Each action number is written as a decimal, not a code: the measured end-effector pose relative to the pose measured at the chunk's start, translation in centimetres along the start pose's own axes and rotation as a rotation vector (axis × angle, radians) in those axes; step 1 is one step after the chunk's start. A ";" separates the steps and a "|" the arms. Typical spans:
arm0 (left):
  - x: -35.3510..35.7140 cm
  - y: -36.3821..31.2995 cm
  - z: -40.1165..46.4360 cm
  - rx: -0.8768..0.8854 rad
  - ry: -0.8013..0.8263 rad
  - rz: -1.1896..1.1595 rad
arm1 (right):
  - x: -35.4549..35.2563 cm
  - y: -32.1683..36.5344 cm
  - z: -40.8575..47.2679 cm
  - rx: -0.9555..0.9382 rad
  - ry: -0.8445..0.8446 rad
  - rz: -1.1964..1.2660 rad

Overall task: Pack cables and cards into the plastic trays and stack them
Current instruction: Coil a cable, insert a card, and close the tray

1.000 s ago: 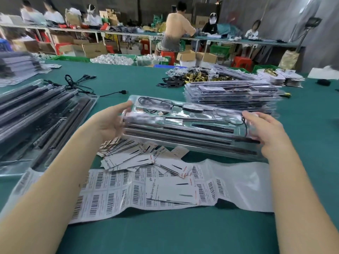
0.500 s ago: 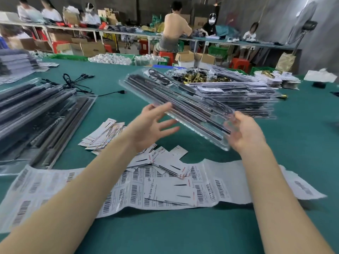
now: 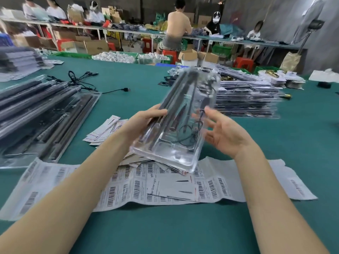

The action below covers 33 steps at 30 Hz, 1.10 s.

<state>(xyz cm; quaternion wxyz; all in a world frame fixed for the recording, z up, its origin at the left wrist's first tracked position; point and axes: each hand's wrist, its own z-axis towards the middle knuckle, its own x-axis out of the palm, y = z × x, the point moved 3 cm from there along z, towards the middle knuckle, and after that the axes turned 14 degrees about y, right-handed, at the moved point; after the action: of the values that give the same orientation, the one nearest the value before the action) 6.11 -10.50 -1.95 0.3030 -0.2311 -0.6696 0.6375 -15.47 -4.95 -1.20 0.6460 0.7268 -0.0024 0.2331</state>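
**A light, springy blister tray held lengthwise in mid-air**

The long clear plastic tray (image 3: 180, 123), loaded with dark slim bars and a coiled black cable (image 3: 190, 132), is off the green cloth-covered desk (image 3: 275, 140), tilted with its far end raised and its near end hanging over the white barcode label sheets (image 3: 165, 187); motion blur softens its upper half. The left hand (image 3: 145, 121) grips the tray's left long edge, fingers curled over the rim; the right hand (image 3: 222, 133) is spread, fingers straight, just beside the right edge — whether the fingertips touch cannot be told.

Judged from its thin moulded walls and glossy surface, the tray is probably light, flexible and somewhat slick; a long piece like this would likely twist if held at one corner, so both long edges near the middle look the safest hold — the stiff bars inside lend some rigidity. The stack of filled clear trays (image 3: 245, 99) stands well apart to the right; loose white printed cards (image 3: 104, 131) lie fanned under the left forearm.
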 end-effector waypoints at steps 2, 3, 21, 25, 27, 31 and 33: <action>-0.8 -0.6 -0.5 -0.143 -0.052 0.070 | 0.1 -0.4 0.0 0.007 -0.031 0.023; -1.4 -0.6 -0.8 -0.196 -0.073 0.031 | 0.0 -0.7 -0.2 0.000 -0.048 0.056; 5.3 -5.5 -1.4 0.135 0.185 0.920 | -1.2 -3.5 -0.2 0.146 -0.521 -0.026; 9.7 -2.5 -0.6 -0.023 0.375 1.182 | -2.3 -2.6 -1.5 0.361 -0.500 -0.495; 11.1 -0.3 0.1 -0.060 0.327 1.253 | -2.3 -2.5 -1.8 0.355 -0.463 -0.573; 12.2 2.1 0.6 -0.055 0.167 1.167 | -1.6 -2.9 -2.2 0.339 -0.435 -0.612; 11.9 2.3 0.6 -0.077 0.132 1.096 | -1.6 -3.1 -2.3 0.292 -0.471 -0.644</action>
<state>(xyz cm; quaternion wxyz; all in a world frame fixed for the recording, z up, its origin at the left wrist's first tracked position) -2.99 -2.46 -2.96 -0.0407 -0.5963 -0.4536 0.6611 -16.68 -2.78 -4.54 0.5580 0.8077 0.1102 -0.1551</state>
